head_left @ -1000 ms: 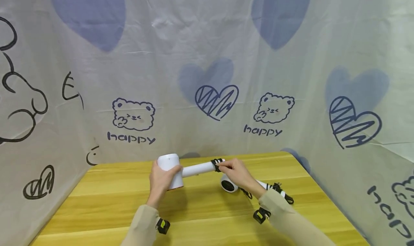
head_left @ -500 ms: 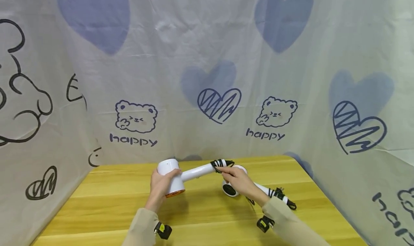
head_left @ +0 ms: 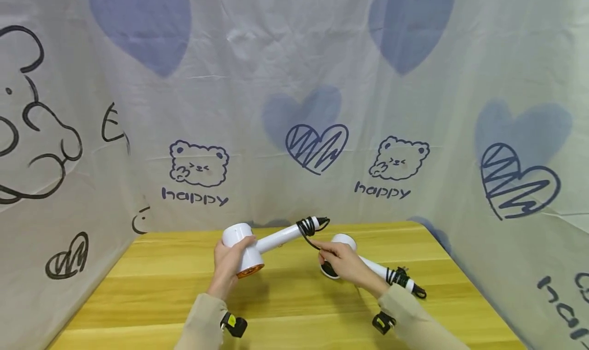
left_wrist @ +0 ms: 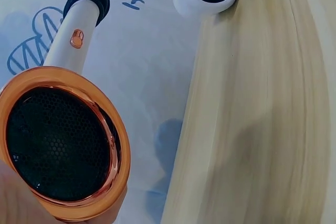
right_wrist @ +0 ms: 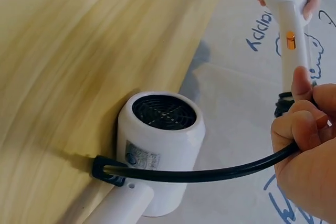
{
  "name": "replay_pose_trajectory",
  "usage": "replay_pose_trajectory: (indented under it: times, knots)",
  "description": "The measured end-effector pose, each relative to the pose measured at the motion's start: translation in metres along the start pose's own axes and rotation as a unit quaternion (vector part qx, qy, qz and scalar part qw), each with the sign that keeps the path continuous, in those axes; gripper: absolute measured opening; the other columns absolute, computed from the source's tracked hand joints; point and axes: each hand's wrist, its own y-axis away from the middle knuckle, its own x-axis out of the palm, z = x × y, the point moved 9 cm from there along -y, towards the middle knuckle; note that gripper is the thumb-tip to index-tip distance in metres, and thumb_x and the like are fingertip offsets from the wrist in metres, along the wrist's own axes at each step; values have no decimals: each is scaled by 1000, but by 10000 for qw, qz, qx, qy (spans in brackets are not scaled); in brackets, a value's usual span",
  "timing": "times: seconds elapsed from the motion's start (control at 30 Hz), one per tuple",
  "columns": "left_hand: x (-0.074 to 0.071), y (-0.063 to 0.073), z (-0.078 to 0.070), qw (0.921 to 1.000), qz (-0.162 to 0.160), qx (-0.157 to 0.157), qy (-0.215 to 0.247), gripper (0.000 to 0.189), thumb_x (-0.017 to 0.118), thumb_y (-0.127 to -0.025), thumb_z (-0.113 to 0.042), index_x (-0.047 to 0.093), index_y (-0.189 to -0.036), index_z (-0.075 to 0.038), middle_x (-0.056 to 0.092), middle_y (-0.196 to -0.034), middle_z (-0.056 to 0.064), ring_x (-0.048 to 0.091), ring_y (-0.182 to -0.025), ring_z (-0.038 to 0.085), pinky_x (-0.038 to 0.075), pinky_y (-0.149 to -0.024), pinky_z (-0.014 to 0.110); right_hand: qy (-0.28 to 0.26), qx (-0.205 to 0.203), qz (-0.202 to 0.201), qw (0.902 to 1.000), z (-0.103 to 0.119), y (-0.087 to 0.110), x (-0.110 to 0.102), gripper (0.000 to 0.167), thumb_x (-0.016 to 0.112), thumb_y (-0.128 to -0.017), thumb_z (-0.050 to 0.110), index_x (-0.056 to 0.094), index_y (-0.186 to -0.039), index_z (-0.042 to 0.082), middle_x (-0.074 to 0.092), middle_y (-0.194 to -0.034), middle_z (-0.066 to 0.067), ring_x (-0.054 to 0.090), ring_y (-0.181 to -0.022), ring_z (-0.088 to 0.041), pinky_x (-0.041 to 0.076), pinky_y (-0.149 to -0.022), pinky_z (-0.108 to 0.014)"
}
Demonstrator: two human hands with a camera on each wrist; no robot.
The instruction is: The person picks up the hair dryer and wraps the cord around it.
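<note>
A white hair dryer (head_left: 249, 258) is held up over the table, its barrel gripped by my left hand (head_left: 224, 264) and its handle slanting up to the right. Black cord (head_left: 306, 227) is wound round the handle's end. A strand of it runs down to my right hand (head_left: 346, 262), which pinches it between curled fingers. In the right wrist view a black plug (right_wrist: 106, 170) hangs on a length of cord from that hand. The left wrist view shows the dryer's copper rim (left_wrist: 121, 156) and dark mesh. A second white hair dryer (head_left: 375, 268) lies below my right hand, partly hidden by it.
The second dryer's own cord (head_left: 399, 277) is wrapped round its handle. Both dryers are over a yellow wood-grain table (head_left: 294, 309), whose far edge meets a pale printed curtain (head_left: 257, 196).
My right hand has drawn away from the handle's end, down and to the right, pulling a strand of cord off the coil. The held dryer's handle has tilted further up.
</note>
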Motion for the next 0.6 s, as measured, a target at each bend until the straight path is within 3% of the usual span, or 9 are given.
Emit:
replay_pose_trajectory:
  times: [0.13,0.2,0.27,0.37,0.5,0.6]
  knots:
    - [-3,-1,2,9999,97,-68,108,82,83,-75,-30,37,-135,3,53,-119,19,62,-83,21,56,-67,30,-981,637,307,9927,-16,0,4,32,47,-103,12,62,-129,4,65,-84,-6,41,-58,-9,35,-52,-21]
    - [-1,-1,3,9997,164,-108,158,81,82,-75,-30,38,-136,2,54,-119,19,62,-84,21,56,-68,30,-1729,1160,502,9768,-29,1,5,31,49,-103,18,65,-123,1,64,-82,-2,33,-52,-6,30,-48,-20]
    - [0,-1,3,9994,241,-153,172,81,82,-76,-30,39,-137,0,54,-121,19,62,-87,21,56,-69,30,-2422,1659,627,9539,-42,2,5,31,52,-102,22,66,-117,0,61,-79,2,27,-49,-6,24,-44,-19]
    - [2,-2,1,9989,343,-216,233,79,81,-76,-31,41,-137,-2,55,-122,18,62,-88,21,56,-71,31,-2976,2055,600,9304,-58,4,0,31,55,-100,24,66,-114,-2,57,-74,6,28,-49,-4,24,-43,-16]
    - [3,-4,2,9977,423,-367,393,78,81,-76,-31,41,-136,-1,57,-119,18,63,-85,20,57,-70,32,-3047,2396,418,9209,-77,7,-9,30,55,-100,23,64,-111,-4,48,-67,7,28,-50,-4,24,-43,-16]
    - [5,-4,3,9964,500,-479,494,79,81,-76,-32,39,-134,1,59,-115,17,64,-83,19,57,-70,33,-2781,2541,394,9255,-86,8,-11,31,56,-99,25,64,-106,-4,40,-62,7,27,-49,-5,24,-42,-17]
